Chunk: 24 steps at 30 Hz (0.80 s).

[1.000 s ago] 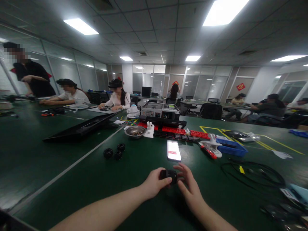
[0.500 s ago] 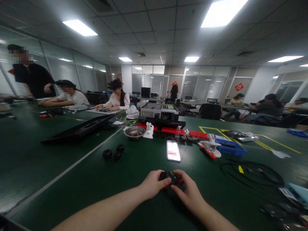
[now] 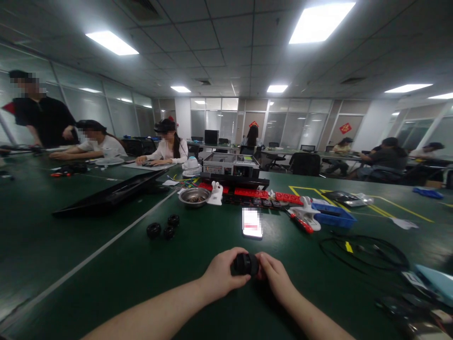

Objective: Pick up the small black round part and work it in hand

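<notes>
Hands (image 3: 247, 276) pinch black round part (image 3: 245, 264) (both sides) — above table (image 3: 106, 278).

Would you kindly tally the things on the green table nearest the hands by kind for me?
Small black round parts: 4, one held between the left hand and right hand at, three loose at
White-cased phone lying flat: 1
Round metal bowl: 1
Blue plastic tray: 1
Coiled black cable: 1
Total: 8

Bright ceiling panels, warped edges.
</notes>
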### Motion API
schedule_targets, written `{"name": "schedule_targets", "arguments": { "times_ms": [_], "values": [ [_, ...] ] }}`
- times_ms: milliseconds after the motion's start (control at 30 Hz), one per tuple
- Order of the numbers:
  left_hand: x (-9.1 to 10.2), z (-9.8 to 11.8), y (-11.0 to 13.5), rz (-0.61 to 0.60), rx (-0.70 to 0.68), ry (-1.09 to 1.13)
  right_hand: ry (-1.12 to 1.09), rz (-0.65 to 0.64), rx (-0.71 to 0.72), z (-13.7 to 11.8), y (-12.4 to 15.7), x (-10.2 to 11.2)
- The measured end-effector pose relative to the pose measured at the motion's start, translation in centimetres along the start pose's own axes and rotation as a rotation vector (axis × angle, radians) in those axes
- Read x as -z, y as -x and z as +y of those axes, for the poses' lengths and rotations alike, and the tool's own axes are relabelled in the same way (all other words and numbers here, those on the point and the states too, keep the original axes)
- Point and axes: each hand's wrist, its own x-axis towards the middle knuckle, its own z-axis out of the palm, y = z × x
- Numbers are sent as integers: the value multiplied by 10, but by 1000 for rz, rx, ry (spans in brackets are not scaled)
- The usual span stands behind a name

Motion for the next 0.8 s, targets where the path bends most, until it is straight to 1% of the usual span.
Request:
{"name": "schedule_targets", "arguments": {
  "times_ms": [67, 167, 233, 367, 433, 500, 567, 700, 800],
  "values": [
    [0, -1, 0, -29, 1, -19, 42, -29, -3, -2, 1, 0],
    [0, -3, -1, -60, 57, 14, 125, -30, 39, -8, 4, 1],
    [-2, -6, -3, -68, 118, 113, 187, -15, 97, -12, 6, 2],
    [-6, -15, -8, -83, 228, 382, 314, 27, 193, -13, 11, 2],
    [-7, -17, -9, -75, 252, 437, 366, 37, 230, -11, 13, 1],
    [-7, -16, -9, -57, 251, 427, 384, 36, 249, -9, 13, 0],
    [-6, -12, -8, -36, 213, 388, 353, 38, 240, -8, 13, -1],
    [-3, -3, -3, -18, 105, 225, 224, 63, 153, -6, 8, -1],
    [-1, 1, 0, -4, 32, 65, 252, 31, 89, -3, 4, 0]
  ]
}}
